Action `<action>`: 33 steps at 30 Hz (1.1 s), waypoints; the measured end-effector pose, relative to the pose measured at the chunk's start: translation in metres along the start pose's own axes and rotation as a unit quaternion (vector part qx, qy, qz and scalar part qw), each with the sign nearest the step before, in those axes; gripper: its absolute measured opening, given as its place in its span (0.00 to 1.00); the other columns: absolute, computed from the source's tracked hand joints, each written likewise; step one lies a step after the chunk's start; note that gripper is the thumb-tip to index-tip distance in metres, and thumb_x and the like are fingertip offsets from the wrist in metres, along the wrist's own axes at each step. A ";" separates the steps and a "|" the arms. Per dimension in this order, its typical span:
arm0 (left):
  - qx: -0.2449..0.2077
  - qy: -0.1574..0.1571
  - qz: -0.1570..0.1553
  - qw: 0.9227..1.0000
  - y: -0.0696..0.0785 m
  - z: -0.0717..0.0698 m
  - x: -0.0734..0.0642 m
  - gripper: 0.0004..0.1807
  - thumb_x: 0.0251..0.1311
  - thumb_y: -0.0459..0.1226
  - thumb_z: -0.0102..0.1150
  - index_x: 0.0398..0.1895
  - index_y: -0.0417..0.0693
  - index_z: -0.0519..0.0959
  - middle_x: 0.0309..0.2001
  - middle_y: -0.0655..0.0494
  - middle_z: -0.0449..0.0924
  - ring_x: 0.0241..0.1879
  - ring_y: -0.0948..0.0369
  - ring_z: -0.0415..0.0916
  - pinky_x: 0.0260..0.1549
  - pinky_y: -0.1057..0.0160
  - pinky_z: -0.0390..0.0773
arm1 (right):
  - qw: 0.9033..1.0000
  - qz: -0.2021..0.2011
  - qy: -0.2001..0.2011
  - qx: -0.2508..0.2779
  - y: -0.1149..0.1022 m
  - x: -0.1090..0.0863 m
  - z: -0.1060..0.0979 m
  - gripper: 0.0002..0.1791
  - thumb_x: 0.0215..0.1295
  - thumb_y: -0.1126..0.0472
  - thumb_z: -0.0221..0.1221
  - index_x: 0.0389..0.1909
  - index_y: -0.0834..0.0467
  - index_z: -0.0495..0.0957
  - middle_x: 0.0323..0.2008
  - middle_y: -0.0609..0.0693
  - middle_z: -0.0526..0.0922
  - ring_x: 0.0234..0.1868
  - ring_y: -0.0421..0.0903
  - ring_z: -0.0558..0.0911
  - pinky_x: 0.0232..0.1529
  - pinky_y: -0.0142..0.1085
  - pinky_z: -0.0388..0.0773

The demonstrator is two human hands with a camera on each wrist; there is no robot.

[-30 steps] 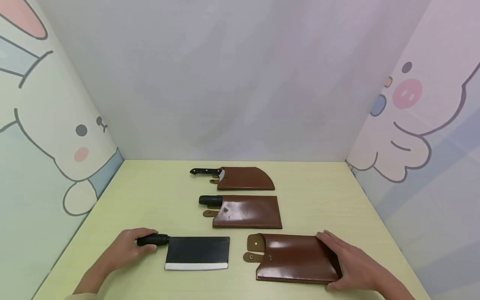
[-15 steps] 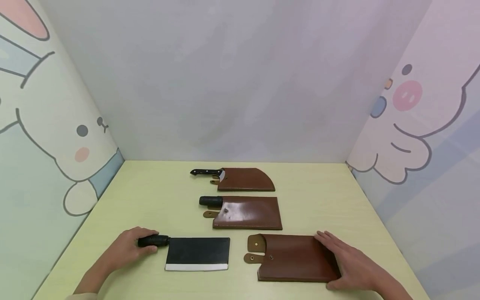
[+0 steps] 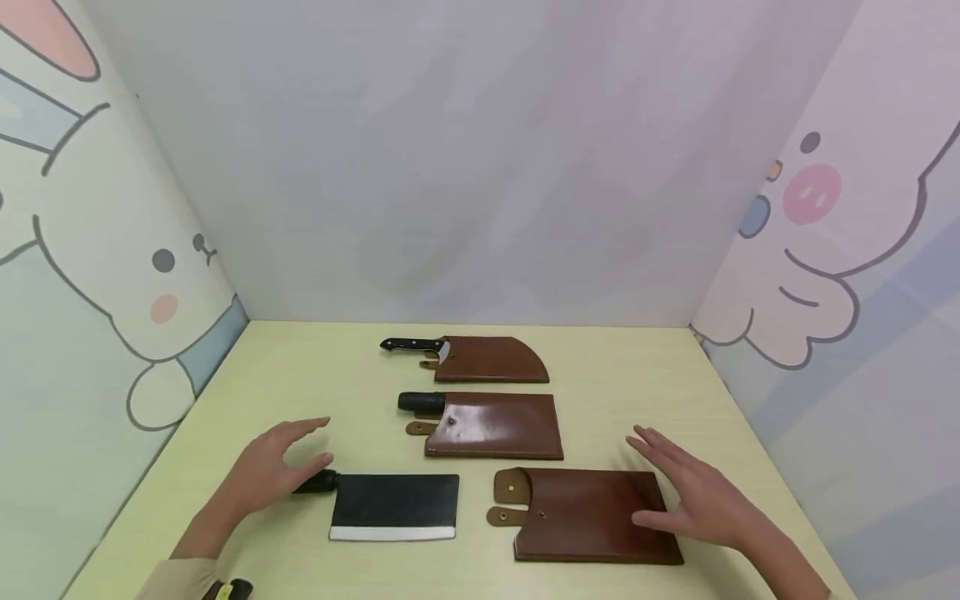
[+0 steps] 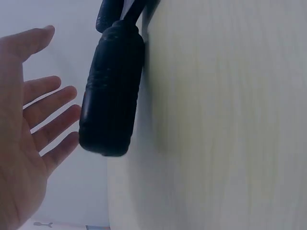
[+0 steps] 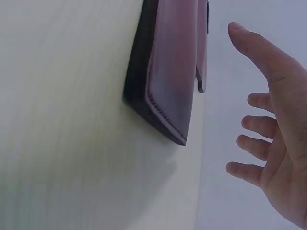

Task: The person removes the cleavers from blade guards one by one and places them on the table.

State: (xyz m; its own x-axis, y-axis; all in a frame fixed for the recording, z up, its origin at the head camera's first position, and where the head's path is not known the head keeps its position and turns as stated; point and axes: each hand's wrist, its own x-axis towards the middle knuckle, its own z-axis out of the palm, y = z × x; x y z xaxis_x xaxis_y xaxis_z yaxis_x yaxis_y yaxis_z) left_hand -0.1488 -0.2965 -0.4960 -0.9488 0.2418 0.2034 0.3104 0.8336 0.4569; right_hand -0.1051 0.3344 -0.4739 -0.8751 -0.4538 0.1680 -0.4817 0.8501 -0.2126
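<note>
A cleaver (image 3: 394, 500) with a dark blade and a pale cutting edge lies flat at the front left of the table. My left hand (image 3: 264, 473) is raised over its black handle (image 4: 112, 91), fingers spread and apart from it in the left wrist view. To the right lies a brown leather knife sheath (image 3: 592, 515) with two tan straps at its left end. Above the sheath's right end hovers my right hand (image 3: 692, 498), holding nothing. In the right wrist view the sheath's stitched corner (image 5: 168, 105) shows, with the fingers clear of it.
Farther back, a second cleaver with a black handle (image 3: 421, 403) sits in a brown sheath (image 3: 502, 425). Behind it, a riveted-handle knife (image 3: 411, 343) sits in a curved brown sheath (image 3: 491, 358). Cartoon-printed walls and a grey back wall (image 3: 480, 167) enclose the table.
My left hand has let go of the cleaver's handle and lifted. My right hand has come off the sheath's right end and risen. The cleaver and sheaths stay in place.
</note>
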 end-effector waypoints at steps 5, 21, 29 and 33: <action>0.017 0.037 0.019 0.999 0.007 0.006 0.019 0.34 0.62 0.55 0.69 0.67 0.46 0.78 0.63 0.44 0.80 0.62 0.41 0.75 0.55 0.36 0.75 | 1.000 0.002 0.007 0.013 -0.002 0.018 0.000 0.52 0.54 0.30 0.70 0.77 0.49 0.65 0.77 0.53 0.63 0.73 0.60 0.68 0.50 0.55 0.82; -0.009 -0.009 0.022 1.000 0.044 0.034 0.072 0.37 0.63 0.58 0.66 0.68 0.46 0.76 0.66 0.46 0.77 0.67 0.43 0.72 0.62 0.38 0.72 | 0.999 -0.004 -0.008 0.043 -0.009 0.081 0.018 0.54 0.54 0.25 0.66 0.77 0.50 0.64 0.77 0.56 0.62 0.75 0.59 0.65 0.57 0.60 0.77; -0.052 -0.038 0.034 0.997 0.057 0.047 0.096 0.36 0.62 0.56 0.68 0.69 0.47 0.76 0.68 0.46 0.76 0.68 0.42 0.70 0.63 0.38 0.71 | 0.997 -0.006 -0.043 0.060 -0.008 0.104 0.034 0.56 0.53 0.25 0.66 0.78 0.50 0.62 0.78 0.56 0.61 0.76 0.59 0.65 0.62 0.59 0.75; -0.056 -0.056 0.032 0.996 0.061 0.053 0.108 0.37 0.63 0.57 0.67 0.70 0.47 0.75 0.68 0.46 0.75 0.68 0.42 0.70 0.63 0.38 0.70 | 0.997 -0.015 -0.052 0.054 -0.009 0.113 0.041 0.59 0.51 0.25 0.67 0.78 0.52 0.62 0.78 0.57 0.61 0.76 0.60 0.64 0.63 0.59 0.74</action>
State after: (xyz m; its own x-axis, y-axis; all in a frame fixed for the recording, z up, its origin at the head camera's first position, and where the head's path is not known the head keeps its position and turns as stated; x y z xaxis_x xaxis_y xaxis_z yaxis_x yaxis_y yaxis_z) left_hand -0.2358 -0.1933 -0.4923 -0.9258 0.3514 0.1394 0.3684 0.7554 0.5419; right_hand -0.2016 0.2641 -0.4925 -0.8576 -0.5085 0.0767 -0.5050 0.8045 -0.3128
